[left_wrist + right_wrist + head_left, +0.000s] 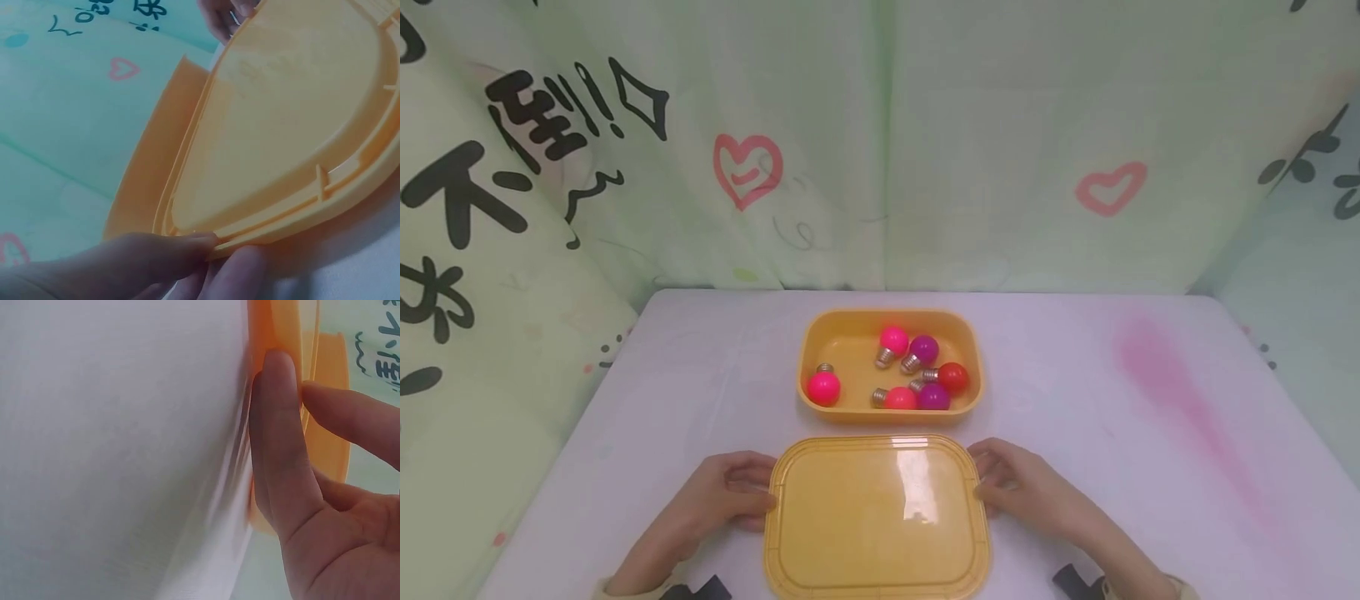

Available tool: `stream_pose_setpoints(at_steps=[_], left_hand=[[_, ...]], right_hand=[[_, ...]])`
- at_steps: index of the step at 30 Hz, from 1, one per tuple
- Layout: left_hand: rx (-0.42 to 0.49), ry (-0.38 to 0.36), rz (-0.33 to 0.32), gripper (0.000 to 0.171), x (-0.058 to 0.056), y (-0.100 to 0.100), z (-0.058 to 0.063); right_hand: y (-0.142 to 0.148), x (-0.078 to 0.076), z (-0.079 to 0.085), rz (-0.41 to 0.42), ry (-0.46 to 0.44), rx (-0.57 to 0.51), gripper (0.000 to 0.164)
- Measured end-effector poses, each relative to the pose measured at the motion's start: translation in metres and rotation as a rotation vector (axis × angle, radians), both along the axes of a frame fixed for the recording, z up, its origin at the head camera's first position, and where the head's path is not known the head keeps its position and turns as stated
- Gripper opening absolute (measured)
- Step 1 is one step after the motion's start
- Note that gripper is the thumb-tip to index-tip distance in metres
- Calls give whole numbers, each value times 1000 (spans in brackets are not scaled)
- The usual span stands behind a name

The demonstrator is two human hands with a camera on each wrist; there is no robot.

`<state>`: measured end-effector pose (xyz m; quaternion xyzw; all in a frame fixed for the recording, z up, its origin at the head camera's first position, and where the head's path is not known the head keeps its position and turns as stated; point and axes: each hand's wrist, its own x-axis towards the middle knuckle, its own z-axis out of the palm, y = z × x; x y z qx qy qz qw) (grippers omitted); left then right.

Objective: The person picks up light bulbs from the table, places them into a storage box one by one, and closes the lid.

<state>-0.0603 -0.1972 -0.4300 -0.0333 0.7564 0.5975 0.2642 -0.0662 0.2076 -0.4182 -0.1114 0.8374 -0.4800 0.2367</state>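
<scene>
A yellow plastic lid (880,517) spans the gap between both hands, nearest the viewer. My left hand (726,496) pinches its left edge; in the left wrist view the thumb (156,253) lies over the ridged rim. At the opposite edge my right hand (1018,483) pinches the lid, its fingers (284,425) against one face and the thumb on the other. Just beyond the lid stands a yellow rectangular tub (850,342) without a cover. Several toy light bulbs lie in it: a pink bulb (824,387) at left, and pink, purple and red ones (953,377) at right.
A white cloth covers the table (700,375), with a pink stain (1172,383) on its right side. Pale green curtains (970,167) with printed hearts and black lettering hang behind the table and along its sides.
</scene>
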Motion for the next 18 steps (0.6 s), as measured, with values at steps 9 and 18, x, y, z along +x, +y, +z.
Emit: stream_pose_setpoints(at_steps=[9,18], left_hand=[[-44,10,59,55,-1,3,10],[-72,17,102,54,-5,3,21]], right_hand=[[1,-2,3,2,-93,-44,44],[2,-3,12,12,-49,-65,40]])
